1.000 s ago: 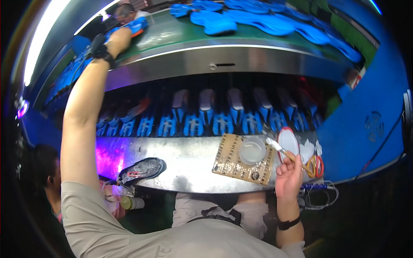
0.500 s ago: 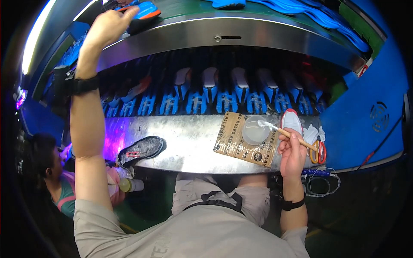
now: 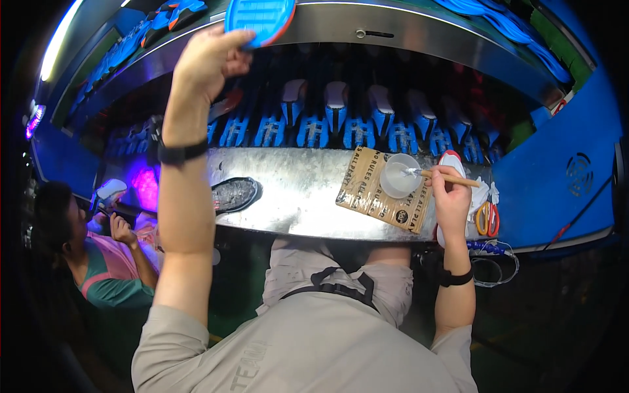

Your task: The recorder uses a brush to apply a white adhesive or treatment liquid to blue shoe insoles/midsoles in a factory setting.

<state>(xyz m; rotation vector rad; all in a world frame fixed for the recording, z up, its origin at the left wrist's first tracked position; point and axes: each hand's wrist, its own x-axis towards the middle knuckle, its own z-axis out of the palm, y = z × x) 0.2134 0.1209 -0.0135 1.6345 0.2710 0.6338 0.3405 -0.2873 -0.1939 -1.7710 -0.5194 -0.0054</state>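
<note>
One blue sole (image 3: 260, 18) now lifted by left hand (image 3: 206, 62).

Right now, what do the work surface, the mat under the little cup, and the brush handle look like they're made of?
Work surface: bare metal, likely steel, with a dull, scuffed shine. Mat under the cup: brown cardboard, matte, flat. Brush handle in the right hand: pale wood, apparently unpainted.

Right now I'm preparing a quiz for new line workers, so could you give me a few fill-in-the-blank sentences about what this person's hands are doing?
1. The left hand holds up a ____ shoe sole with an orange edge.
2. The right hand holds a ____ with a wooden handle.
3. Its bristles reach into a small white ____ standing on the cardboard sheet.
4. A pair of ____ lies right of the right hand.

Missing words: blue; brush; cup; scissors
</note>
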